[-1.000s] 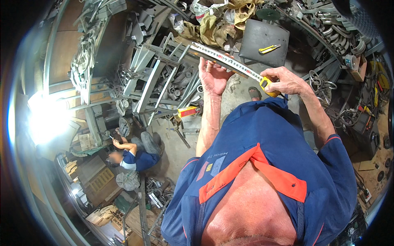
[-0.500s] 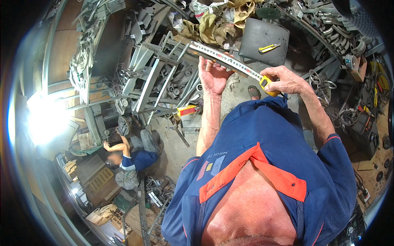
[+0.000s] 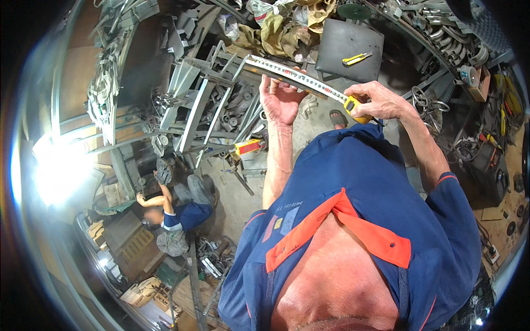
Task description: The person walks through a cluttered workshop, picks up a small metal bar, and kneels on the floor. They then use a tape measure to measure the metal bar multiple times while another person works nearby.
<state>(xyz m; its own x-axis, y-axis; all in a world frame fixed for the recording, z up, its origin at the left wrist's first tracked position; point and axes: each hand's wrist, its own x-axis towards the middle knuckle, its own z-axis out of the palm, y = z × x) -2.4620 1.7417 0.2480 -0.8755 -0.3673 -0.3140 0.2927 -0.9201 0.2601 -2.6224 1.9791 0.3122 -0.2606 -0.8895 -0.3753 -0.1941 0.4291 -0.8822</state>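
Note:
A long, narrow dark bar (image 3: 266, 71) lies across the fingers of my left hand (image 3: 282, 103), palm turned up, with fingertips partly hidden behind it. Along the bar's upper side runs the white blade of a tape measure (image 3: 310, 82), pulled out to the bar's left end. My right hand (image 3: 383, 101) is closed around the yellow tape measure case (image 3: 360, 111) at the bar's right end. Whether the blade touches the bar all along, I cannot tell.
Beyond my hands, a dark padded stool (image 3: 350, 43) carries a yellow utility knife (image 3: 357, 59). Metal frames (image 3: 194, 118) and scrap parts crowd the left. Another person (image 3: 190, 212) crouches at lower left. A yellow-red tool (image 3: 248, 147) sits near my left forearm.
The view has shifted slightly, so my hands, the bar and the tape measure appear a little further left. Both hands keep the same hold.

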